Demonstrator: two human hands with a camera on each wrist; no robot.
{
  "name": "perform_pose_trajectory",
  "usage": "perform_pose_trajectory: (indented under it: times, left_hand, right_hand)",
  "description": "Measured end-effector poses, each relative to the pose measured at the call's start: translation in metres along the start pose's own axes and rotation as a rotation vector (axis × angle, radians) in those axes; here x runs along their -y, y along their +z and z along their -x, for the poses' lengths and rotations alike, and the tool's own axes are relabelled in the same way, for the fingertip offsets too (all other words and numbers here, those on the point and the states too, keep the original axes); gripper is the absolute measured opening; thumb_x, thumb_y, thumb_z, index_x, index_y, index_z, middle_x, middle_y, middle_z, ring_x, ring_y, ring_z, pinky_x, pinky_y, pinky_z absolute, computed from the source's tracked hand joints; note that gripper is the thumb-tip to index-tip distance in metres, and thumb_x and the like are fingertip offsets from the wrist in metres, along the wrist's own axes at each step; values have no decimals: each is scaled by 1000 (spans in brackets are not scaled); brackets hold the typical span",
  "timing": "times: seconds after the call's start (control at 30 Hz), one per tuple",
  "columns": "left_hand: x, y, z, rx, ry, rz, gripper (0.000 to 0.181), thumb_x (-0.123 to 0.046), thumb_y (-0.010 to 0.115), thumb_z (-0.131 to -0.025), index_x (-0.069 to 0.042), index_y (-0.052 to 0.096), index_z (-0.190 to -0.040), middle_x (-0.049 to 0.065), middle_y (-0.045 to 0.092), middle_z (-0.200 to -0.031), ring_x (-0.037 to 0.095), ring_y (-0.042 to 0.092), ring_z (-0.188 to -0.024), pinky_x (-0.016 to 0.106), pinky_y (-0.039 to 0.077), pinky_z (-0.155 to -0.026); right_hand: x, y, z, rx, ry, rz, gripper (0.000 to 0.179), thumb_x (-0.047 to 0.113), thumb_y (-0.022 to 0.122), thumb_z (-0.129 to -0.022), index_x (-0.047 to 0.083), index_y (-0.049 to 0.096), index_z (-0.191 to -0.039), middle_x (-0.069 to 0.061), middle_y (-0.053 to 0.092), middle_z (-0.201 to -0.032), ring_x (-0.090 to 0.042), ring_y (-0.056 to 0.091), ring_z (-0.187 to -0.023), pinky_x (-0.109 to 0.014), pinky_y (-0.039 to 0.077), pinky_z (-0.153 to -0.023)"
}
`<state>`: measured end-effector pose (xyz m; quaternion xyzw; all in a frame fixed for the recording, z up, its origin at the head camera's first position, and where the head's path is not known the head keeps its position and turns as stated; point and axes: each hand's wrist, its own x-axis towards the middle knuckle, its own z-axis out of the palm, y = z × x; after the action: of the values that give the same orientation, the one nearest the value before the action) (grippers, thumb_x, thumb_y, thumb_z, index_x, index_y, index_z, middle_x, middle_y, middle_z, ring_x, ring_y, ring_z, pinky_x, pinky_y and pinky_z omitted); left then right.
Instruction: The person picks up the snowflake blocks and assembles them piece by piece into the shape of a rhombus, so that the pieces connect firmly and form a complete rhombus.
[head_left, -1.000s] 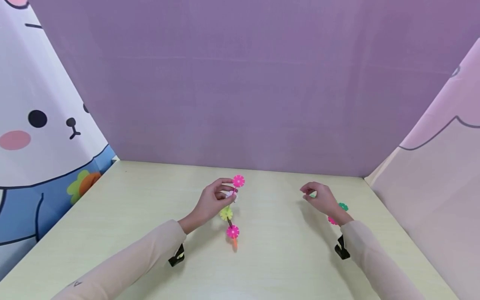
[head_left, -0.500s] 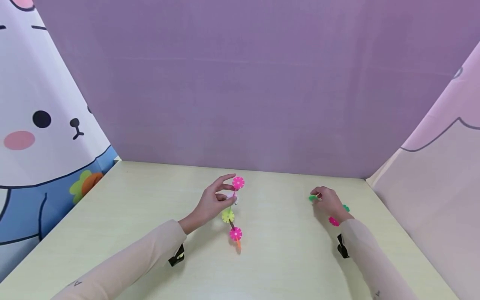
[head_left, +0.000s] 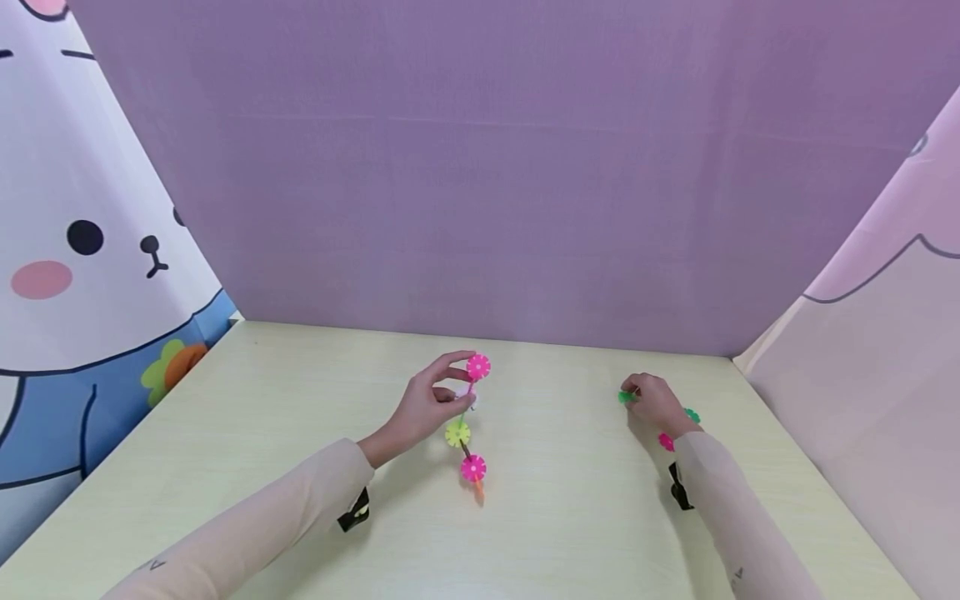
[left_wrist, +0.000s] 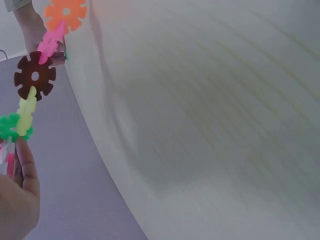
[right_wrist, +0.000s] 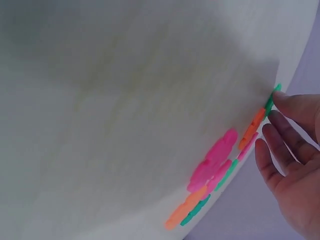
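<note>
My left hand [head_left: 433, 400] holds up a chain of interlocking notched plastic discs, pinched near a white disc [head_left: 467, 398]. Above the fingers a pink disc [head_left: 478, 366] tops the chain. Below hang a green disc [left_wrist: 9, 127], a yellow disc [head_left: 457, 433], a brown disc [left_wrist: 35, 76], another pink disc [head_left: 473, 468] and an orange disc [left_wrist: 65, 12] at the end. Over at the right, my right hand [head_left: 658, 403] has thumb and forefinger on a green disc [right_wrist: 271, 102] at the tabletop, pinching its edge.
Several loose discs lie by the right hand, among them an orange disc [right_wrist: 252, 128], a pink disc [right_wrist: 215, 160] and a green disc [head_left: 692, 415]. The pale tabletop [head_left: 555, 500] ends at a purple backdrop [head_left: 510, 167], with printed cloths at both sides.
My right hand has moved right and down to the green disc and pinches it. The left hand stays nearly still, while the chain's lower end has swung slightly right.
</note>
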<state>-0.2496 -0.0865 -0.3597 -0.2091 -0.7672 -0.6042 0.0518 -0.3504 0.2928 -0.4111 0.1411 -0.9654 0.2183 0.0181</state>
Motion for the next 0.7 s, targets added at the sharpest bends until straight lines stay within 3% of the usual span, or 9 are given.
perform_pose_trajectory:
  times: [0.23,0.43,0.53,0.7]
  left_hand:
    - [-1,0,-1,-9,17,-5,55,1,67,-79,-9,47,-129,20,61,-106,29,63,-75,20,53,-68]
    - [0,-1,-2,-2,15,-27,54,-1,68,-79,-8,48,-128,19,63,-105,31,62,-87,22,54,-71]
    - [0,-2,-3,7,13,-18,54,-1,68,-78,-7,49,-128,21,64,-105,32,62,-88,22,54,-71]
    - [0,-3,-3,14,5,-28,54,-2,69,-78,-7,49,-128,20,65,-105,31,62,-87,19,52,-67]
  right_hand:
    - [0,-2,0,7,13,-11,24,-5,61,-80,-10,58,-104,-24,59,-100,-36,56,-93,-43,50,-81]
    - [-2,-3,1,-57,-30,-5,26,-10,60,-75,-10,60,-100,-22,56,-95,-32,55,-86,-43,50,-78]
    - [-2,-5,2,-81,-28,-7,29,-15,56,-70,-8,62,-97,-21,56,-92,-29,56,-83,-40,51,-75]
    - [0,-10,5,-81,-27,-35,25,-16,53,-72,-6,64,-92,-20,61,-89,-25,57,-78,-36,51,-69]
